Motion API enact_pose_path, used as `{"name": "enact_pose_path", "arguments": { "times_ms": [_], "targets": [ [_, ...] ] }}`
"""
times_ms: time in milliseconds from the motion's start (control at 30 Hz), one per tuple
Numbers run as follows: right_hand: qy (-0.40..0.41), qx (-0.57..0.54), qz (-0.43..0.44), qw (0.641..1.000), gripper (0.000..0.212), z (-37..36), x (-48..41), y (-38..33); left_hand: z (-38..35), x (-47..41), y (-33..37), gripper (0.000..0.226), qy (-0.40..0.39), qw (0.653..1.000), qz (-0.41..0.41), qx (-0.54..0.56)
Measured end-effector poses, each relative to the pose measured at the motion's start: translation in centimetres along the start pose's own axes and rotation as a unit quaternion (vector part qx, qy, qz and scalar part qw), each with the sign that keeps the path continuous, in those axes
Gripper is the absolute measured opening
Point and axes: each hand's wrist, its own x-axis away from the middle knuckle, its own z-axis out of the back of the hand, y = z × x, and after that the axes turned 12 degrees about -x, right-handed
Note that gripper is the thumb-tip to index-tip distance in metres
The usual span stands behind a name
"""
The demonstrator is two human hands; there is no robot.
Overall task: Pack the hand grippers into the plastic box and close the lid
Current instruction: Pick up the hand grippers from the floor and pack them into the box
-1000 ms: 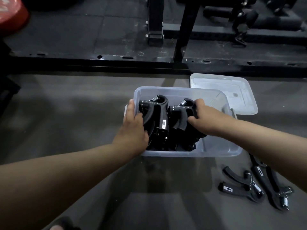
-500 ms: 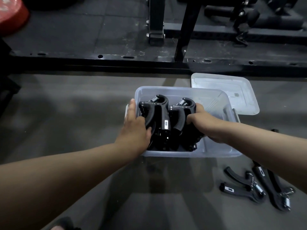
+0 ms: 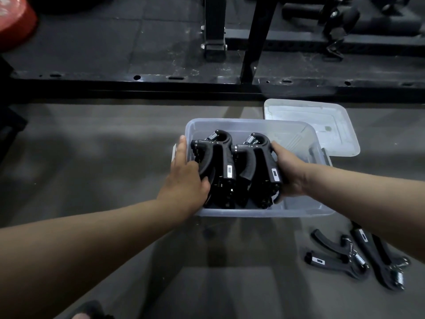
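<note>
A clear plastic box (image 3: 301, 210) stands on the grey floor with several black hand grippers (image 3: 230, 166) packed upright in its left half. My left hand (image 3: 184, 180) lies against the left side of that stack, index finger straight along the box's left wall, thumb curled on a handle. Against the stack's right side rests my right hand (image 3: 287, 173), its fingers wrapped round the outer gripper inside the box. The right part of the box holds nothing. Two more hand grippers (image 3: 358, 256) lie on the floor to the box's front right. The lid (image 3: 322, 125) lies flat behind the box's right corner.
A black steel rack base (image 3: 184, 86) with upright posts runs across the floor behind the box. A red object (image 3: 13, 21) shows at the top left corner. A foot (image 3: 85, 311) peeks in at the bottom edge.
My right hand slid down from the top of the right gripper to the stack's right side. The stack now stands tighter and more upright; my left hand barely moved.
</note>
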Motion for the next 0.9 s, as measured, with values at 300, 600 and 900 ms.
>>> {"name": "enact_pose_path", "arguments": {
  "times_ms": [300, 600, 900],
  "targets": [
    [-0.027, 0.008, -0.005, 1.0, 0.063, -0.2, -0.1, 1.1, 0.0, -0.1, 0.6, 0.033, 0.015, 1.0, 0.02, 0.007],
    [0.121, -0.003, 0.048, 0.991, 0.043, 1.8, 0.2, 1.0, 0.2, 0.1, 0.2, 0.062, 0.003, 0.999, -0.001, 0.045],
    [0.077, 0.294, 0.255, 0.918, 0.023, 4.5, 4.4, 3.9, -0.2, -0.5, 0.6, 0.034, 0.031, 0.997, 0.022, 0.067]
  ]
}}
